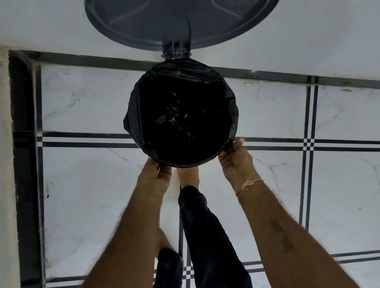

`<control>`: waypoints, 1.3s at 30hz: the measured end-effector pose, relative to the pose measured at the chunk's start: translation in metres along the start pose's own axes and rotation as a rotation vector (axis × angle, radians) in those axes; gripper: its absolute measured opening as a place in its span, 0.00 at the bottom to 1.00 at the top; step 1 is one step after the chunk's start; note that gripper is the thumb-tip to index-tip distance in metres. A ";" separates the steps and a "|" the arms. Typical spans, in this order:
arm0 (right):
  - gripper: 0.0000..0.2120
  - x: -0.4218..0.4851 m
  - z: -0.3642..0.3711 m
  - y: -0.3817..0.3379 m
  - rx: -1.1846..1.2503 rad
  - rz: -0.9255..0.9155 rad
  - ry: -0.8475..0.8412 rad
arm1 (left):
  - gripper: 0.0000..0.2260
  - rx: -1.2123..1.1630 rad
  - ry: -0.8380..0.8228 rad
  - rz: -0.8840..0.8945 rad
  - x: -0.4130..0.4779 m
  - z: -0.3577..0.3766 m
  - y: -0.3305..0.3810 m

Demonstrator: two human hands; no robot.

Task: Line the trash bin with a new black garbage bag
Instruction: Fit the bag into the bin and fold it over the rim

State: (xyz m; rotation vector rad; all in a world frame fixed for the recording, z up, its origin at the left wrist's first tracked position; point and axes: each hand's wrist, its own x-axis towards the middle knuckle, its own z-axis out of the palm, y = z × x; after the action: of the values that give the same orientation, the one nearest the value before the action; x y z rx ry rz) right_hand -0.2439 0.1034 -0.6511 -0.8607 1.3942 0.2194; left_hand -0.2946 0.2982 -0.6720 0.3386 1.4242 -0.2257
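Black-striped white floor tiles (350,191), white wall (27,20)

Only one faint mark (264,97) can be made out, stamped on a white floor tile (288,115) beyond the right grip (234,161) and a little to its right; it looks like "60" or "Go". Behind that grip, tattoo lettering (282,236) runs along the forearm (261,210), too blurred to read.

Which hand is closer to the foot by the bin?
Left. The left hand grips the edge of the garbage bag right beside the foot; the right hand grips it farther off, on the foot's other side.
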 end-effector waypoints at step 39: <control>0.21 -0.060 0.020 0.032 0.363 0.345 -0.071 | 0.13 -0.175 -0.039 -0.102 -0.030 0.014 -0.016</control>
State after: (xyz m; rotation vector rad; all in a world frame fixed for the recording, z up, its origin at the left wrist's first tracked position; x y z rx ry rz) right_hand -0.2610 0.1587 -0.6104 -0.3077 1.4530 0.2471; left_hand -0.2911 0.2769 -0.6423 0.1180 1.4132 -0.1875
